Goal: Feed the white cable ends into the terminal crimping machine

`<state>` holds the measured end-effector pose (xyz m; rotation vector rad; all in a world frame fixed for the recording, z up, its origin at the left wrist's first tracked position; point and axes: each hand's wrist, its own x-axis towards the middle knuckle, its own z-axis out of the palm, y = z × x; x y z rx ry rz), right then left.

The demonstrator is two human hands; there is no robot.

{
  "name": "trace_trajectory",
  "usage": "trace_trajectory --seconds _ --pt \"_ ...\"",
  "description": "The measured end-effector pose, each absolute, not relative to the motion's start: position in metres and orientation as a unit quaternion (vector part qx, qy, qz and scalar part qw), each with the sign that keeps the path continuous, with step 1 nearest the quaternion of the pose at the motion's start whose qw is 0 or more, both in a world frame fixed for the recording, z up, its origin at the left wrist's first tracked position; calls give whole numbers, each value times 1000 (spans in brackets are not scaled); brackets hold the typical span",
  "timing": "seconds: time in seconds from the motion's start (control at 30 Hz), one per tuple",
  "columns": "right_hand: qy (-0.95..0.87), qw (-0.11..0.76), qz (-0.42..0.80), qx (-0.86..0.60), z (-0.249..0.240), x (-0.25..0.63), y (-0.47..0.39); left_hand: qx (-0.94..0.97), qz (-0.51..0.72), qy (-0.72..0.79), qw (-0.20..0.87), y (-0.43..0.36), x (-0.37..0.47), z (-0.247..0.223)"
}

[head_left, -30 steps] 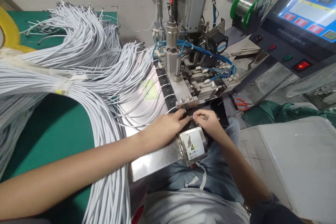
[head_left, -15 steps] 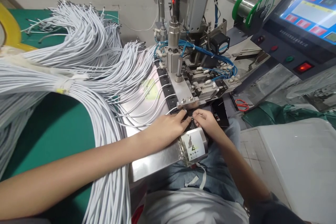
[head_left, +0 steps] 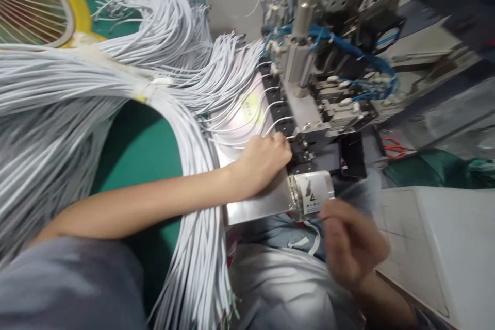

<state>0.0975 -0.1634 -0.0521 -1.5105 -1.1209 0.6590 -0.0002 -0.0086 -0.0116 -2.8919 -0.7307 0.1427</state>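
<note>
My left hand (head_left: 265,160) is closed at the near end of the machine's black track (head_left: 280,108), its fingertips hidden behind the knuckles. One of the thin white cables (head_left: 228,143) runs up to this hand, but whether it is in the grip is hidden. Blurred by motion, my right hand (head_left: 350,245) hangs over my lap with thumb and fingers drawn together. Anything between them is too small to make out. Just left of it is a rounded metal cover with a white label (head_left: 311,193). Several cables lie with their ends in the track, under the machine's metal press head (head_left: 305,108).
Thick bundles of white cables (head_left: 201,175) cover the green table (head_left: 154,139) and hang over its front. A yellow ring-shaped frame (head_left: 79,0) stands at the far left. Red-handled scissors (head_left: 394,148) and a white surface (head_left: 456,252) lie to the right.
My right hand has come away from the track, back and right towards my body. My left hand has stayed by the track, its fingers now curled in. The view has shifted left.
</note>
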Motion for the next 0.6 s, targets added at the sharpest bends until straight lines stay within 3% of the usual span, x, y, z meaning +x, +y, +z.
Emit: trace_trajectory --seconds 0.13,0.3,0.47,0.6 --pt "-506 411 541 -532 -66 41 -169 -969 25 -234 75 -7 -1 -17" --pt "-374 368 721 -453 -87 8 -158 -971 5 -228 66 -6 0 -21" --pt "-331 337 759 -449 -79 8 -159 -974 -9 -218 65 -5 0 -23" --pt "-433 317 652 -536 -69 20 -167 -974 -37 -213 60 -7 0 -21"
